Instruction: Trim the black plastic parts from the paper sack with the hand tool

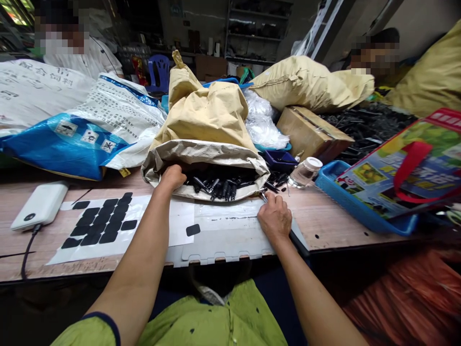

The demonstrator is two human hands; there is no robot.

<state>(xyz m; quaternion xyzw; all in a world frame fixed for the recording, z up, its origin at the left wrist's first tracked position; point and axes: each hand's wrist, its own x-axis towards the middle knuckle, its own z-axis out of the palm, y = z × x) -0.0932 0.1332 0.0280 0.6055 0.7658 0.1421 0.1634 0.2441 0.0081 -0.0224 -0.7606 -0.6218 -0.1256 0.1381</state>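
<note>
A tan paper-like sack point(207, 113) lies on the table with its mouth towards me, its pale lining folded back at the rim. Inside the mouth are many small black tube-shaped parts point(226, 188). My left hand point(173, 177) is closed at the left side of the opening, gripping the sack's edge, its fingertips partly hidden. Just below the right corner of the mouth, my right hand point(275, 214) is curled closed near the table. A thin metallic tip point(264, 196) shows by its fingers; what it belongs to is hidden.
White sheets with black rounded stickers point(104, 221) lie left, beside a white power bank point(39, 205). A grey board point(223, 240) lies in front. At right are a clear jar point(305, 173), a cardboard box point(311, 134) and a blue tray point(363, 211). Two people sit across.
</note>
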